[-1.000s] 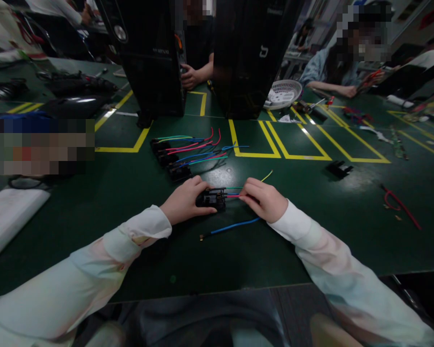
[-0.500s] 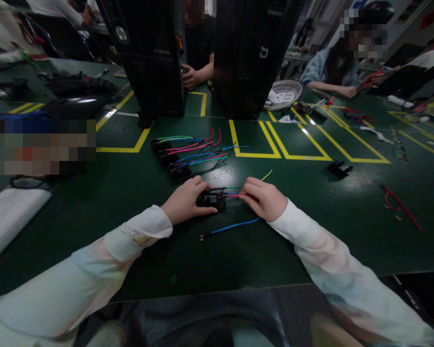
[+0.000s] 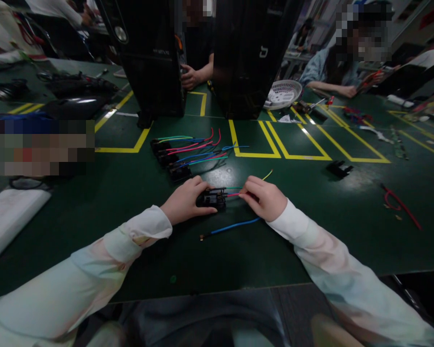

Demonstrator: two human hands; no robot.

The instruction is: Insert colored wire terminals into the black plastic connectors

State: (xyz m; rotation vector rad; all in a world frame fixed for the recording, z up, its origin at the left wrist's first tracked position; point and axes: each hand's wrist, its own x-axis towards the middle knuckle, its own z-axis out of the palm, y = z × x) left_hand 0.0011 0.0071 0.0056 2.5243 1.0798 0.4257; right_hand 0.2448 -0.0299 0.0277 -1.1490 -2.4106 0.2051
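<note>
My left hand (image 3: 188, 200) is closed around a black plastic connector block (image 3: 213, 197), gripping it between thumb and fingers close to the table. Green, blue and red wires run out of the block's right side. Just to the right, my right hand (image 3: 262, 196) pinches the red wire (image 3: 233, 194) near the block; the fingers hide part of the wires, and a yellow-green end sticks out behind the hand. A loose blue wire (image 3: 235, 225) with a brass terminal lies in front of my hands. Behind the left hand rest several wired black connectors (image 3: 169, 156) side by side.
Two tall black cases (image 3: 148, 67) stand at the back, with a person's hand (image 3: 191, 77) between them. A white basket (image 3: 284, 94), a black plastic part (image 3: 340, 168) and a red wire (image 3: 401, 207) lie to the right. A white box (image 3: 14, 217) is at left.
Hardly anything differs. My right hand has shifted very slightly at the wires, while my left hand keeps the connector block in the same place.
</note>
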